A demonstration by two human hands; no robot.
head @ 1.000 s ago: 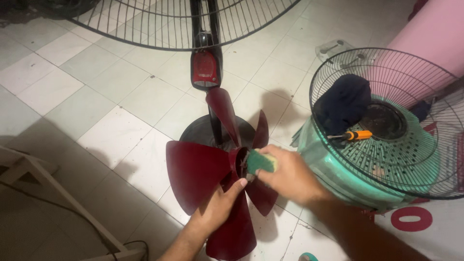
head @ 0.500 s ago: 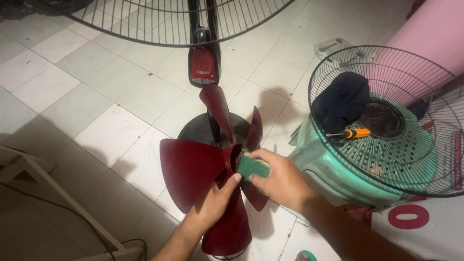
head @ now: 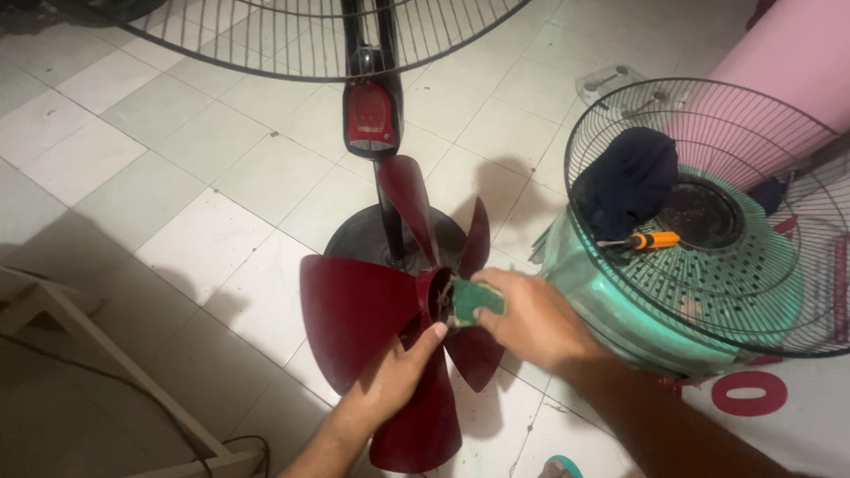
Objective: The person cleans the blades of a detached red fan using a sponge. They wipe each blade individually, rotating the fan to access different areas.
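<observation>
Pale square floor tiles (head: 168,190) lie under a dark red plastic fan blade (head: 363,319), held low above them at the middle of the view, in front of the black round fan base (head: 359,235). Left hand (head: 394,372) has its grip closed on the blade from below, thumb near the hub, while right hand (head: 531,319) pinches a green scrubbing sponge (head: 474,301) pressed to the hub. Just right, a black wire fan guard (head: 708,212) rests on a green plastic stool (head: 611,310), holding a dark cloth (head: 633,181) and an orange-handled screwdriver (head: 651,241).

left hand (head: 390,376): clasped, thumb up | right hand (head: 529,319): closed grip (knuckles up)
</observation>
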